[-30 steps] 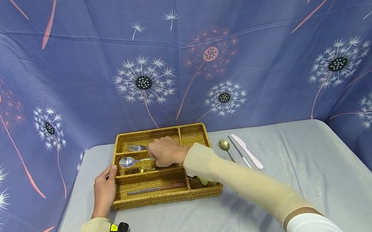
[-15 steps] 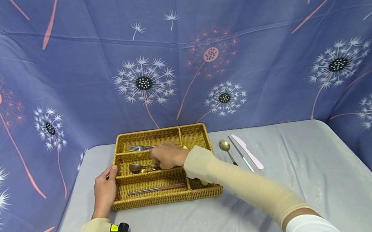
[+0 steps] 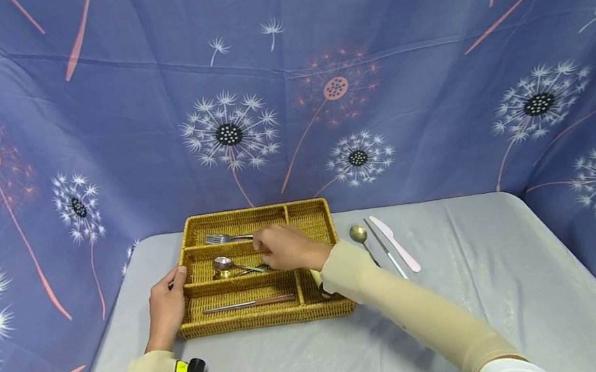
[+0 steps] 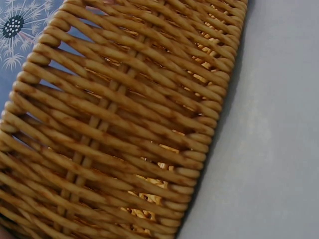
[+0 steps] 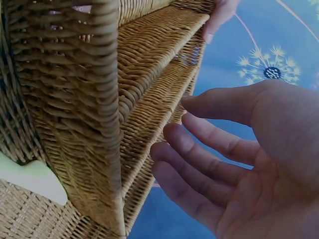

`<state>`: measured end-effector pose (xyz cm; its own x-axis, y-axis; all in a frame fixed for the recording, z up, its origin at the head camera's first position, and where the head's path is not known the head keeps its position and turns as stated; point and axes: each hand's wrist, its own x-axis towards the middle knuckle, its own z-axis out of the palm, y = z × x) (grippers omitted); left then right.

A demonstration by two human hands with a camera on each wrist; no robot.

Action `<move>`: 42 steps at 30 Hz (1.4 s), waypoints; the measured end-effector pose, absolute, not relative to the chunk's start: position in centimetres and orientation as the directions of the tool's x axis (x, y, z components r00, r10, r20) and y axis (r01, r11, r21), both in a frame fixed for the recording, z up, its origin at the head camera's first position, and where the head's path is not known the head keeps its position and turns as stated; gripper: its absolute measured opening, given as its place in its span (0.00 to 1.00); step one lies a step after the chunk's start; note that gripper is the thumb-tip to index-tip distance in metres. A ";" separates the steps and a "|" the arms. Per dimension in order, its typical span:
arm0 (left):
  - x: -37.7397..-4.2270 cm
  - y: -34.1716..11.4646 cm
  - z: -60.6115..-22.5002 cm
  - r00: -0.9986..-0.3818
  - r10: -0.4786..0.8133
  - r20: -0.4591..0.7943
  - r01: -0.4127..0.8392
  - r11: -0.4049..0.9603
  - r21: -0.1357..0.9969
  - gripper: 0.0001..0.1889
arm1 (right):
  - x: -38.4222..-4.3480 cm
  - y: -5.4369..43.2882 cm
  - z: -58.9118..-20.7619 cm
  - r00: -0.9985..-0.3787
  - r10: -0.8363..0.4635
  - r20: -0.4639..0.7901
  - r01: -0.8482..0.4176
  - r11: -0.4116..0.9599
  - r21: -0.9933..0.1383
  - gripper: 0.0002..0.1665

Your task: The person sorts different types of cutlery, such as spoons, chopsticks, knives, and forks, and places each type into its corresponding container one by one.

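My left hand grips the left rim of a divided wicker tray, thumb over the edge. Only the woven side wall fills most of the left wrist view. Over the tray's middle compartment hovers my right hand; in the right wrist view its fingers are loosely bent, with nothing between them and the thumb. A silver spoon lies in that compartment, across a gold spoon. Behind it, a fork lies in the back compartment, its handle end close to my right hand.
Chopsticks lie in the front compartment. A pale green piece sits in the tray's right-hand compartment. Right of the tray, a gold spoon, a slim white-handled utensil and a pink knife lie on the grey cloth.
My right hand lowered the silver spoon into the middle compartment, let go of it and moved up and to the right. My left hand stayed on the tray's rim.
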<state>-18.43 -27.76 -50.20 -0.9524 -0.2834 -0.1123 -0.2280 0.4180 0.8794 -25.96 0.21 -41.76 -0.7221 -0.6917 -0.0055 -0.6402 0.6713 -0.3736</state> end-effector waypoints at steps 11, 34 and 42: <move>-18.4 -27.7 -50.4 -0.950 -0.293 -0.106 -0.226 0.416 0.881 0.36 | -23.6 3.8 -41.3 -0.770 -0.628 0.112 -0.598 0.649 -0.471 0.11; -18.4 -27.8 -50.3 -0.952 -0.290 -0.097 -0.216 0.415 0.884 0.37 | -16.1 15.3 -45.7 -0.893 -0.280 0.354 -0.444 0.684 -0.579 0.09; -18.4 -27.7 -50.2 -0.952 -0.285 -0.114 -0.228 0.410 0.883 0.36 | -14.7 18.6 -47.6 -0.914 -0.216 0.345 -0.388 0.716 -0.580 0.11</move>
